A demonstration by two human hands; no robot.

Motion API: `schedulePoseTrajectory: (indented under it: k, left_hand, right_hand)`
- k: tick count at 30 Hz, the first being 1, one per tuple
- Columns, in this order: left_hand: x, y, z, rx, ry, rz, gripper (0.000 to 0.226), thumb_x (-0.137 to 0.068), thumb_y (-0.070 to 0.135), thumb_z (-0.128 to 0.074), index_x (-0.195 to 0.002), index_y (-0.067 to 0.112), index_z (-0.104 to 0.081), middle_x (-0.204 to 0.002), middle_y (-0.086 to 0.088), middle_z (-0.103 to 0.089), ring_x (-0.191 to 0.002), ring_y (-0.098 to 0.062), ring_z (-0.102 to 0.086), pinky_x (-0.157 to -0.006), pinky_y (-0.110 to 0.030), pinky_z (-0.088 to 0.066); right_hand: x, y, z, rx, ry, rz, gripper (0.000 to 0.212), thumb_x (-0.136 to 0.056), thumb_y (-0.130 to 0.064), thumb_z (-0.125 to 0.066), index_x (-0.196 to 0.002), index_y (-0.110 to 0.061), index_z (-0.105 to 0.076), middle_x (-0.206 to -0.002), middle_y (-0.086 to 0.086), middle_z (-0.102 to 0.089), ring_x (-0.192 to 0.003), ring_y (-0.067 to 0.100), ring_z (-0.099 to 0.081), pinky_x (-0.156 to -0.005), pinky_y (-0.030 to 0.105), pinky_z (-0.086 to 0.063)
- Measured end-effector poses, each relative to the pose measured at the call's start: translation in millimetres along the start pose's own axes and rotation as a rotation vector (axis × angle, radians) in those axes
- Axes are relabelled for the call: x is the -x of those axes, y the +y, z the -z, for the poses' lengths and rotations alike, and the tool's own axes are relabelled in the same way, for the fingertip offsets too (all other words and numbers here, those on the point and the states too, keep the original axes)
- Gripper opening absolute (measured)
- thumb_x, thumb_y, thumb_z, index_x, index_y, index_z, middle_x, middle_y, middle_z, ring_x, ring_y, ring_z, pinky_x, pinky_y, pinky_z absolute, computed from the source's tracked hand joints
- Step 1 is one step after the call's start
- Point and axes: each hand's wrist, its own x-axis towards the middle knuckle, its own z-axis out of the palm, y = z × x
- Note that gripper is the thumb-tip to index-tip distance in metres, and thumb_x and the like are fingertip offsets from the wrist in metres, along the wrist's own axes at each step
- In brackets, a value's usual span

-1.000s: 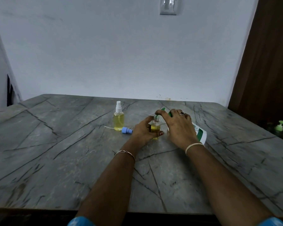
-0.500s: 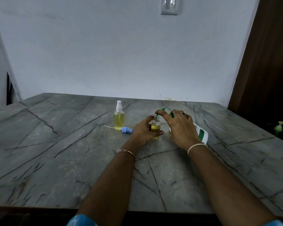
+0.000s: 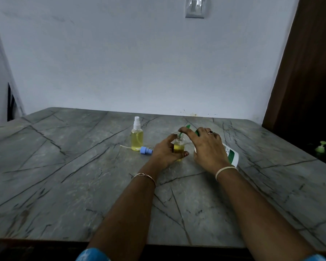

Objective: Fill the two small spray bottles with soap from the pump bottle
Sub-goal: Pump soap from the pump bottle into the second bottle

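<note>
Mid-frame, the left hand (image 3: 166, 151) is gripping the uncapped spray bottle (image 3: 178, 146) upright while the right hand (image 3: 207, 147) is clasping the tilted pump bottle (image 3: 231, 154) just right, nozzle at its mouth.

A thin chain bracelet (image 3: 144, 175) is worn on the left wrist, a pale band (image 3: 225, 169) on the right. A dark-stoned ring (image 3: 210, 132) is seen on the right hand (image 3: 207, 147). Blue sleeves (image 3: 92, 255) are worn on both arms.

Pump bottle (image 3: 231, 156) tilts over open spray bottle (image 3: 178, 146), near upright capped bottle (image 3: 137, 138).
</note>
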Motion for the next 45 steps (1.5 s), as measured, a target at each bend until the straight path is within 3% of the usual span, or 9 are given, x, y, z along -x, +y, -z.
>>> schedulePoseTrajectory:
  k: [14, 23, 33, 37, 41, 45]
  left_hand:
    - [-3.3, -4.9, -1.4, 0.047, 0.008, -0.011, 0.065, -0.070, 0.030, -0.084, -0.127, 0.023, -0.053, -0.106, -0.006, -0.072, -0.097, -0.018, -0.068, -0.095, -0.040, -0.052]
    - [-4.0, -4.6, -1.8, 0.021, 0.006, 0.012, 0.072, -0.071, 0.032, -0.083, -0.133, 0.021, -0.050, -0.107, -0.007, -0.072, -0.099, -0.018, -0.067, -0.096, -0.035, -0.050]
    - [-5.6, -5.1, -1.4, 0.027, -0.004, -0.002, 0.069, -0.069, 0.029, -0.084, -0.129, 0.019, -0.052, -0.105, -0.008, -0.072, -0.095, -0.019, -0.069, -0.094, -0.039, -0.052]
    - [-6.1, -7.0, -1.0, 0.013, -0.014, 0.011, 0.077, -0.067, 0.037, -0.085, -0.132, 0.019, -0.050, -0.109, -0.007, -0.071, -0.098, -0.020, -0.068, -0.096, -0.042, -0.051]
    - [-6.2, -5.4, -0.8, 0.002, -0.018, 0.022, 0.079, -0.066, 0.038, -0.085, -0.134, 0.020, -0.048, -0.112, -0.008, -0.070, -0.101, -0.020, -0.067, -0.096, -0.042, -0.051]
    - [-5.8, -4.1, -0.7, -0.008, 0.001, 0.026, 0.074, -0.069, 0.035, -0.084, -0.132, 0.021, -0.050, -0.105, -0.006, -0.073, -0.099, -0.019, -0.068, -0.096, -0.039, -0.051]
  right_hand:
    - [-5.4, -6.5, -0.9, 0.009, 0.046, 0.000, 0.070, -0.081, -0.011, -0.062, -0.138, -0.038, -0.032, -0.123, 0.007, -0.051, -0.119, 0.029, -0.047, -0.102, 0.043, -0.034]
    - [-1.7, -0.4, -5.7, 0.022, 0.053, 0.020, 0.074, -0.088, -0.010, -0.056, -0.144, -0.042, -0.021, -0.119, 0.008, -0.051, -0.116, 0.029, -0.048, -0.102, 0.045, -0.036]
    - [-4.8, -5.0, 0.2, -0.022, 0.038, 0.000, 0.064, -0.087, -0.014, -0.056, -0.140, -0.038, -0.031, -0.123, 0.009, -0.051, -0.118, 0.030, -0.047, -0.102, 0.045, -0.034]
    - [-3.0, 0.6, -1.2, -0.011, 0.023, 0.023, 0.069, -0.089, -0.013, -0.053, -0.145, -0.043, -0.023, -0.119, 0.009, -0.051, -0.115, 0.031, -0.048, -0.100, 0.045, -0.036]
    - [-2.1, 2.2, -1.8, 0.005, -0.002, 0.041, 0.086, -0.091, -0.014, -0.055, -0.147, -0.052, -0.002, -0.117, 0.010, -0.051, -0.116, 0.030, -0.047, -0.100, 0.047, -0.037]
    - [-3.0, 0.9, -1.2, 0.007, -0.012, 0.015, 0.074, -0.090, -0.015, -0.056, -0.145, -0.046, -0.017, -0.121, 0.009, -0.050, -0.119, 0.031, -0.046, -0.102, 0.046, -0.035]
